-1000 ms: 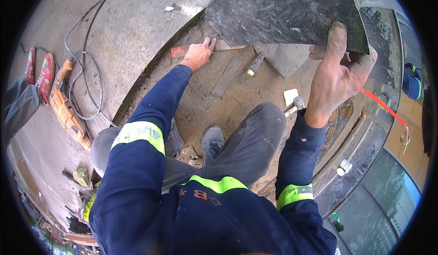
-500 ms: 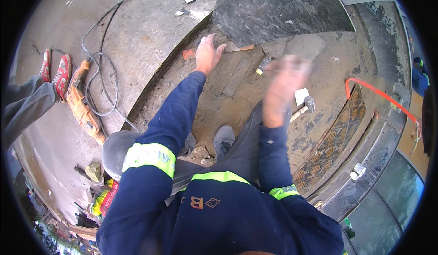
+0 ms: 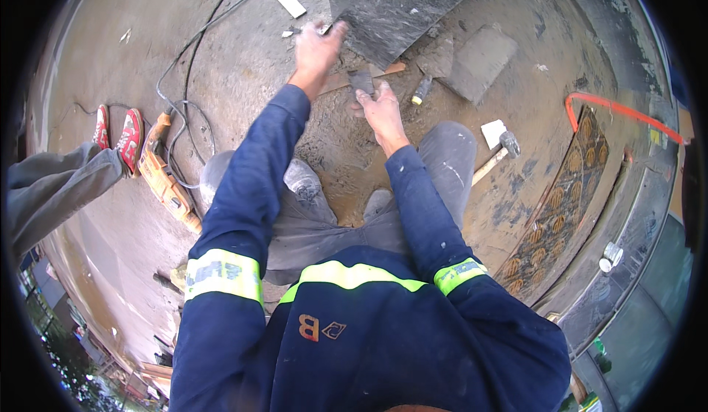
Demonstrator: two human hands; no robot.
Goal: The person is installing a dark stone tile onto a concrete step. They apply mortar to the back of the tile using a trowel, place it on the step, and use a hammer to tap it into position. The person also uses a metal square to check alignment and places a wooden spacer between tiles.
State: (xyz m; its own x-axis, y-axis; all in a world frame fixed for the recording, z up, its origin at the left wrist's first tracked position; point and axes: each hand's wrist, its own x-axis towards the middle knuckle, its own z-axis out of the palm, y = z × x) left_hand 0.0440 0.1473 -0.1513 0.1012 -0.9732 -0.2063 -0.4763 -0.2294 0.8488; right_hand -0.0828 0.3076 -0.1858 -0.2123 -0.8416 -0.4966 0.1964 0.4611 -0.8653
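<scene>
Two bare hands work over muddy ground [image 3: 332, 161]. The right hand [image 3: 383, 113] has its grip closed on a small grey strip [image 3: 361, 80], which points away from the fingertips, near the close corner of a dark slab [image 3: 398, 14]. The left hand [image 3: 317, 51] is blurred at the slab's left edge; whether its grip is clenched or released, I cannot tell. An orange piece [image 3: 396, 67] lies by that corner, with a yellow-ended cylinder [image 3: 422, 90] and a grey tile [image 3: 479, 63] to its right. Beyond the right knee rests a hammer [image 3: 498, 154].
</scene>
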